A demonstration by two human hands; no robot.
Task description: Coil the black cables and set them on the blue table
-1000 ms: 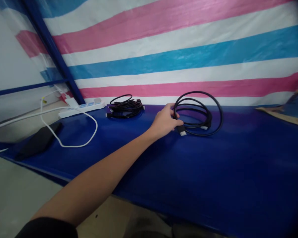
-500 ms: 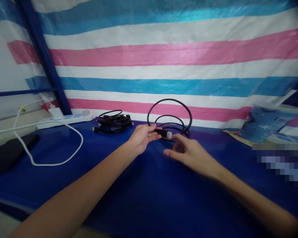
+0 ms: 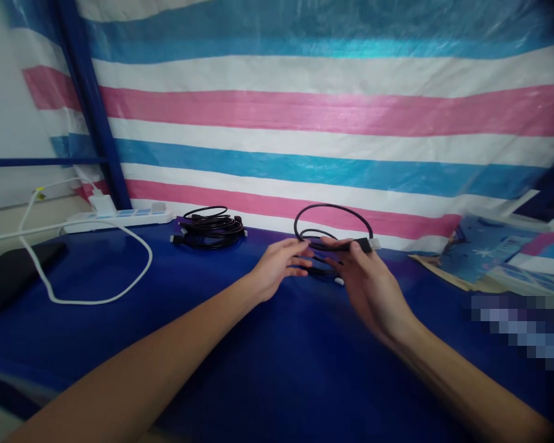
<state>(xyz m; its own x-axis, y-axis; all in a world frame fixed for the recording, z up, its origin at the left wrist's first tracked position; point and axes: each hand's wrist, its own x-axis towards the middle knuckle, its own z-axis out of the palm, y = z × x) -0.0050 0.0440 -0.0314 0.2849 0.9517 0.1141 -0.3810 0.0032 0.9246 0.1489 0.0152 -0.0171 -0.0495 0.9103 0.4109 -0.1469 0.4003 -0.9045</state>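
Observation:
My right hand (image 3: 369, 277) is closed on the plug end of a black cable (image 3: 335, 207), its thumb against the boxy black plug (image 3: 361, 245). The plug's pale tip points right. My left hand (image 3: 281, 264) pinches the same cable a short way to the left, its other fingers loosely spread. From between the hands, the cable arches up in a loop, with smaller loops behind. Below, close to the table, a second pale-tipped plug (image 3: 339, 281) shows by my right fingers. My hands partly hide the lower coils.
A coiled bundle of black cables (image 3: 212, 231) lies at the back, left of my hands. Farther left are a white power strip (image 3: 120, 218), a looping white cord (image 3: 96, 301) and a dark flat object (image 3: 23, 271). Blue packaging (image 3: 484, 246) lies right, before a striped sheet (image 3: 305, 147).
My right hand has moved from beside the plug to grip it, and the plug has shifted right. My left hand has slid from the plug back along the cable. The loop sits lower.

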